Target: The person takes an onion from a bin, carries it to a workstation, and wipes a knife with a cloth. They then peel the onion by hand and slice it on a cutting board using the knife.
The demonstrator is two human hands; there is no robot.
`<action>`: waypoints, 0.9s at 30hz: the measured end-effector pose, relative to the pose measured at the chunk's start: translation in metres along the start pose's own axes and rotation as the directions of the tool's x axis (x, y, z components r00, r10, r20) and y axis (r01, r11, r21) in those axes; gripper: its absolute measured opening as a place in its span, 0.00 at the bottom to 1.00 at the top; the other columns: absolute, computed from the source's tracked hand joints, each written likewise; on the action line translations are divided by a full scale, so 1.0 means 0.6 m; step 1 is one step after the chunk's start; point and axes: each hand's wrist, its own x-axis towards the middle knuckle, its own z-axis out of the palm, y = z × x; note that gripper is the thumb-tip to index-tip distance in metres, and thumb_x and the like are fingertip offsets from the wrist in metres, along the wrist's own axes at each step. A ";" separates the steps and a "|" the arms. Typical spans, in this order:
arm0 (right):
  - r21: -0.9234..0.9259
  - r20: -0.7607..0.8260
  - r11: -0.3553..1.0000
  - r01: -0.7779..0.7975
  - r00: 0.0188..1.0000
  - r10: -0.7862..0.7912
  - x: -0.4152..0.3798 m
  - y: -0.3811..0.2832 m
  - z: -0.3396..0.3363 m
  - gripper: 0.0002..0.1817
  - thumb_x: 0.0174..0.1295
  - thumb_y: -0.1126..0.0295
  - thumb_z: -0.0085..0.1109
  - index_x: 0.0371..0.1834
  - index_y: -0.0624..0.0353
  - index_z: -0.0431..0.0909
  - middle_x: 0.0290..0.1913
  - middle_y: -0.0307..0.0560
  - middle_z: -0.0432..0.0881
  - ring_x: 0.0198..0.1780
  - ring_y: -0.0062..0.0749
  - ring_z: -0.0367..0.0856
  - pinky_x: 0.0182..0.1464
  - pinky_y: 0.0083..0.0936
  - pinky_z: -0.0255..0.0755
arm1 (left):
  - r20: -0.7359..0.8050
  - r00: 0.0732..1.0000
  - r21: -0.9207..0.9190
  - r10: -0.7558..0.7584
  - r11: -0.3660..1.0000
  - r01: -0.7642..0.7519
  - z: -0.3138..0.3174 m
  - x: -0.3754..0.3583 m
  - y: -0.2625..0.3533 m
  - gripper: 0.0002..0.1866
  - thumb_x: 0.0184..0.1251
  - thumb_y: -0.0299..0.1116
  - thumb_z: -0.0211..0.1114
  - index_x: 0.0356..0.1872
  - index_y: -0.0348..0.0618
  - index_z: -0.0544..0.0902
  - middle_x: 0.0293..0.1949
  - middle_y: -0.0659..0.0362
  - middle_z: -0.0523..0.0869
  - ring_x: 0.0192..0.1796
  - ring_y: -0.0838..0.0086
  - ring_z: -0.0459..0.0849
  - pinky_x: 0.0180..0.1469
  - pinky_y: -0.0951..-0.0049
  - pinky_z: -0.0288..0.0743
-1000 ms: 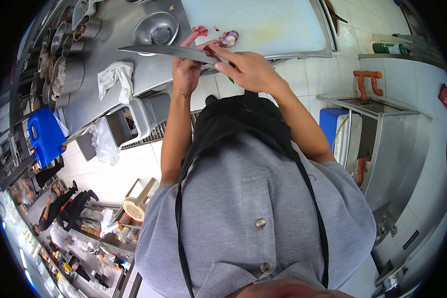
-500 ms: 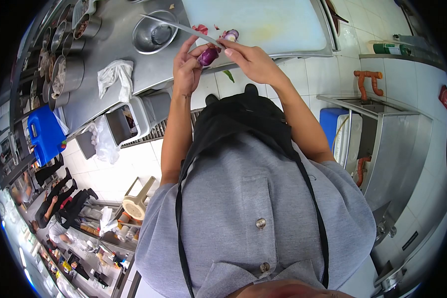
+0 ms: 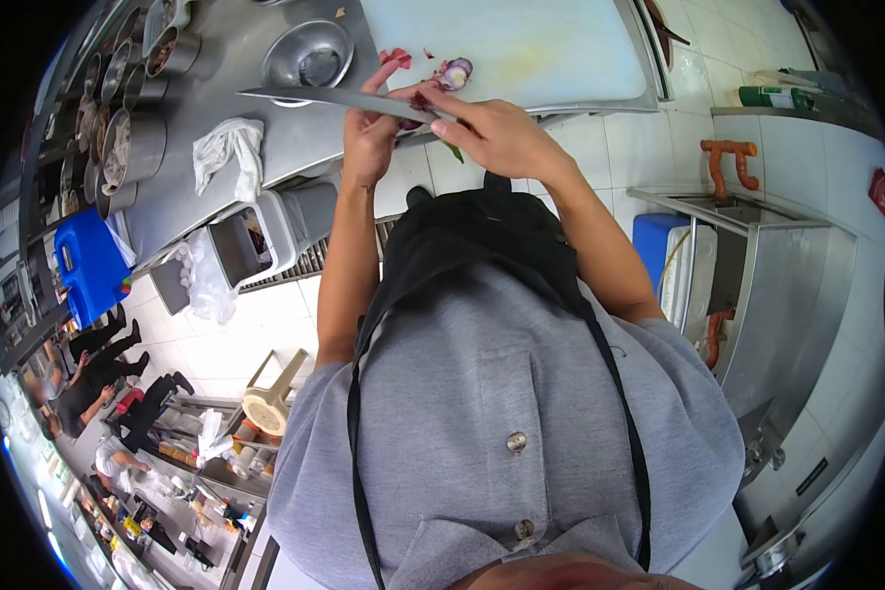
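My left hand (image 3: 369, 147) is closed around a red onion (image 3: 407, 125), held up over the edge of the counter. My right hand (image 3: 506, 138) grips a knife (image 3: 329, 96) with its long blade pointing left, across and in front of my left hand. The blade and my right fingers hide most of the onion, and their exact contact is hard to see. Just beyond, cut red onion (image 3: 455, 74) and a reddish peel (image 3: 395, 59) lie at the near left corner of a white cutting board (image 3: 551, 44).
On the steel counter (image 3: 226, 84) are a metal bowl (image 3: 308, 54), a white cloth (image 3: 229, 157) and several metal pots (image 3: 146, 147). Below its edge is a grey bin (image 3: 280, 231). A green piece (image 3: 452, 150) shows below the board. People (image 3: 98, 383) are far left.
The knife has dropped lower and its blade has turned to show its broad side. My right hand has come nearer, and the onion is now mostly covered.
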 end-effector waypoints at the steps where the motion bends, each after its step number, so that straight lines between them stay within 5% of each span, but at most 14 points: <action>1: 0.001 -0.003 1.000 -0.007 1.000 0.007 0.001 0.000 0.000 0.27 0.72 0.53 0.45 0.72 0.46 0.65 0.24 0.50 0.77 0.29 0.47 0.77 0.38 0.37 0.70 | 0.012 1.000 0.003 0.004 1.000 -0.004 0.000 0.000 0.000 0.39 0.47 0.12 0.43 0.70 0.28 0.57 0.54 0.38 0.82 0.59 0.59 0.81 0.65 0.64 0.70; 11: 0.029 0.000 0.999 -0.041 0.999 0.042 0.007 0.007 -0.004 0.24 0.73 0.52 0.43 0.70 0.37 0.68 0.22 0.49 0.75 0.26 0.41 0.77 0.35 0.35 0.69 | 0.028 1.000 0.057 0.006 0.998 -0.007 -0.007 -0.001 -0.001 0.45 0.40 0.13 0.43 0.71 0.29 0.54 0.54 0.35 0.80 0.58 0.58 0.81 0.64 0.63 0.70; 13: 0.102 0.060 0.983 -0.155 0.987 0.149 0.011 0.010 -0.009 0.24 0.73 0.51 0.43 0.69 0.41 0.70 0.28 0.51 0.81 0.32 0.41 0.80 0.41 0.33 0.72 | 0.028 1.000 0.045 -0.013 0.999 0.012 -0.010 -0.002 -0.002 0.44 0.41 0.13 0.43 0.71 0.29 0.55 0.53 0.36 0.81 0.58 0.57 0.81 0.65 0.62 0.70; 16: 0.219 -0.063 0.973 -0.070 0.994 0.085 0.022 0.052 0.019 0.25 0.74 0.51 0.43 0.68 0.47 0.71 0.43 0.54 0.85 0.45 0.42 0.83 0.52 0.30 0.72 | 0.030 0.999 -0.022 -0.027 0.999 0.028 -0.011 -0.005 -0.008 0.41 0.43 0.13 0.44 0.70 0.28 0.57 0.53 0.36 0.80 0.58 0.54 0.81 0.64 0.62 0.71; 17: 0.219 -0.064 0.973 -0.069 0.994 0.085 0.024 0.063 0.026 0.25 0.74 0.51 0.43 0.68 0.47 0.71 0.43 0.54 0.85 0.45 0.42 0.83 0.52 0.30 0.72 | 0.033 0.999 -0.079 -0.022 0.997 0.025 -0.011 -0.005 -0.010 0.39 0.46 0.12 0.43 0.69 0.27 0.58 0.54 0.35 0.80 0.57 0.53 0.81 0.63 0.63 0.73; 19: 0.283 -0.136 0.959 -0.022 0.989 0.063 0.026 0.068 0.030 0.26 0.72 0.46 0.43 0.66 0.44 0.73 0.24 0.50 0.78 0.30 0.40 0.79 0.38 0.34 0.70 | 0.012 1.000 -0.118 -0.019 0.993 0.020 -0.003 -0.006 -0.011 0.37 0.46 0.13 0.44 0.67 0.27 0.61 0.54 0.35 0.79 0.58 0.52 0.81 0.63 0.60 0.73; 27: 0.286 -0.238 0.958 -0.020 0.967 0.091 0.032 0.068 0.044 0.31 0.71 0.43 0.40 0.70 0.48 0.68 0.33 0.57 0.83 0.39 0.47 0.82 0.46 0.35 0.72 | -0.051 0.999 -0.323 0.011 0.946 -0.027 -0.010 0.003 -0.029 0.28 0.48 0.17 0.45 0.57 0.28 0.71 0.57 0.42 0.79 0.61 0.51 0.77 0.67 0.49 0.69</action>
